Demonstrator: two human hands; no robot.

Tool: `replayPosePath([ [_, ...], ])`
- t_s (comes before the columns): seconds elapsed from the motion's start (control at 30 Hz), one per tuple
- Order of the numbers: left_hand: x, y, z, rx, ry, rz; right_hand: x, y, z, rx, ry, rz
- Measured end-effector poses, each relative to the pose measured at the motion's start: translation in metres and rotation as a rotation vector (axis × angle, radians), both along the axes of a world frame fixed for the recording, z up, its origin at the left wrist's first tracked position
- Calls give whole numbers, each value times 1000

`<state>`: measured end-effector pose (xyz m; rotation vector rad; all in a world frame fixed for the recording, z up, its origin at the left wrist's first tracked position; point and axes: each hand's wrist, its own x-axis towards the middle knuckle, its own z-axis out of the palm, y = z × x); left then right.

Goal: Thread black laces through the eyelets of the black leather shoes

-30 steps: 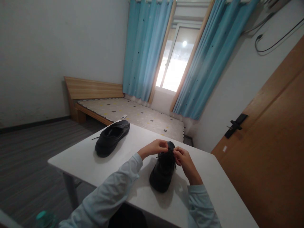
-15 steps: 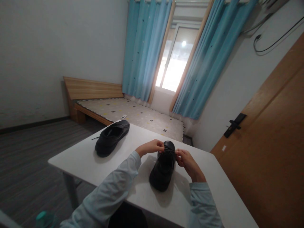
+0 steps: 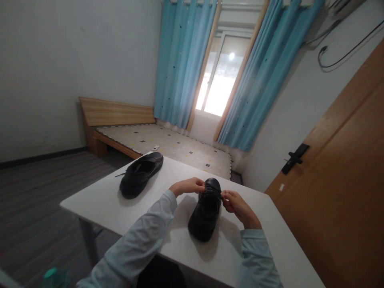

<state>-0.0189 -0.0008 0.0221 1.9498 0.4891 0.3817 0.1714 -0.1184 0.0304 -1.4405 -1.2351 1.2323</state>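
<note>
A black lace-up shoe (image 3: 203,224) stands on the white table (image 3: 177,256), its toe pointing away from me and its heel toward me. On the left side of its laces (image 3: 211,193), my left hand (image 3: 191,186) is closed in a pinch on a shoelace. My right hand (image 3: 235,205) pinches lace at the shoe's right side, fingertips close against the upper. The lace ends within the fingers are too small to make out. Further left on the table lies a second black shoe (image 3: 132,182), a lace end sticking out at its left; neither hand touches it.
Beyond the table is a bed with a patterned mattress (image 3: 180,150), on which a small white remote (image 3: 155,148) lies. A wooden door (image 3: 339,192) is at the right. A bottle with a green cap (image 3: 50,273) stands low at the left.
My left hand has shifted slightly left, away from the middle of the laces. My right hand stays almost in place, and both shoes have not moved.
</note>
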Motion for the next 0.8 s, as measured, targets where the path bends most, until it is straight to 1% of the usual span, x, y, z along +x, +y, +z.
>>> replayPosePath([
  [0.1, 0, -2, 2, -5, -23, -28, -2, 0, 1, 16, -45, -4],
  [0.23, -1, -3, 5, 83, -34, -43, -2, -1, 1, 69, -136, 56],
  [0.33, -1, -1, 3, 133, -40, -45, -2, 0, -1, 117, -201, 101],
  [0.43, 0, 3, 0, 182, -40, -39, -1, 2, -2, 138, -202, 122],
  [0.57, 0, 6, -4, 236, -26, -18, 1, 4, -3, 128, -182, 88],
  [0.67, -1, 7, -5, 243, -9, -28, 4, 4, -4, 118, -181, 70],
  [0.8, -4, 7, -3, 190, -10, -56, 6, 3, -5, 103, -197, 66],
])
